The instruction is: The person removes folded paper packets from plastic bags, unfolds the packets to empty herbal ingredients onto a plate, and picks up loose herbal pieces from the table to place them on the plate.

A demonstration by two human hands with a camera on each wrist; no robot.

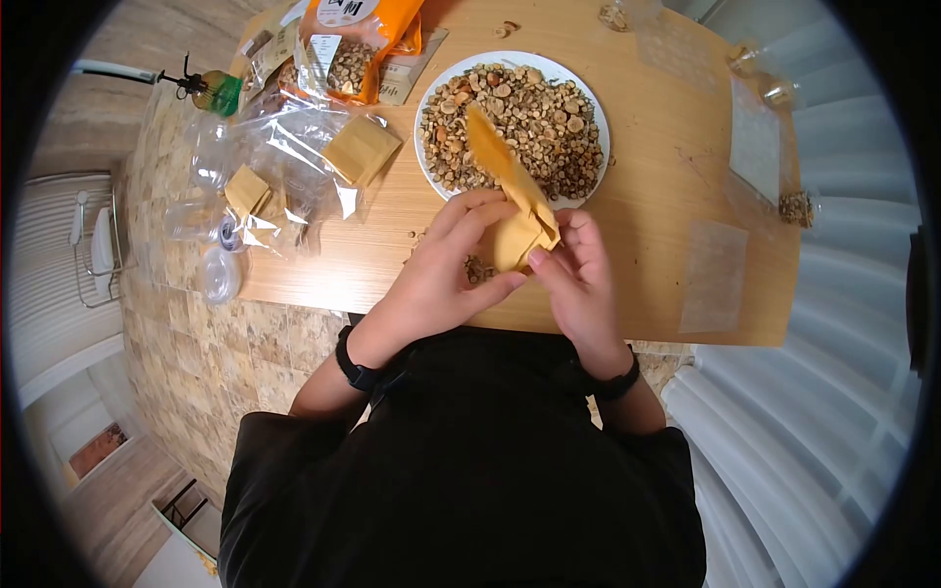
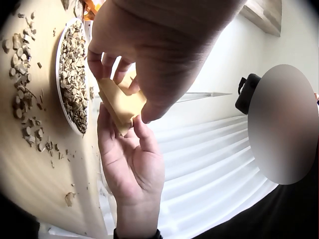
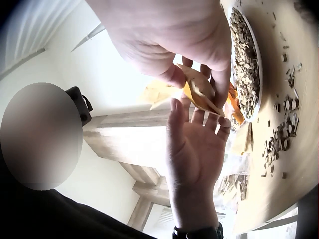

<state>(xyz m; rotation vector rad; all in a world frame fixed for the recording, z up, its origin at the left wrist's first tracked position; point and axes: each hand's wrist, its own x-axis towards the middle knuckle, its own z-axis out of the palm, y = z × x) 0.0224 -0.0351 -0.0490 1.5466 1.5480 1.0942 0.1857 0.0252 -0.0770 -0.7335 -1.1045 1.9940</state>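
Observation:
A yellow-brown paper packet (image 1: pixel 515 235) is held between both hands above the table's near edge, just in front of a white plate (image 1: pixel 604 108) of dried slices. The left hand (image 1: pixel 441 265) grips its left side with curled fingers, thumb low. On its right side the right hand (image 1: pixel 583 284) pinches the folded edge. In the left wrist view the packet (image 2: pixel 122 104) shows creased folds between the fingertips. The right wrist view shows the packet (image 3: pixel 197 89) with a gap between its layers; its contents cannot be made out.
Loose slices (image 1: pixel 477 270) lie near the table's front edge, partly behind the hands. To the left are clear plastic bags (image 1: pixel 284 147), brown packets (image 1: pixel 361 150), an orange bag (image 1: pixel 368 59) and a green spray bottle (image 1: pixel 218 93). Clear bags (image 1: pixel 755 147) lie at the right.

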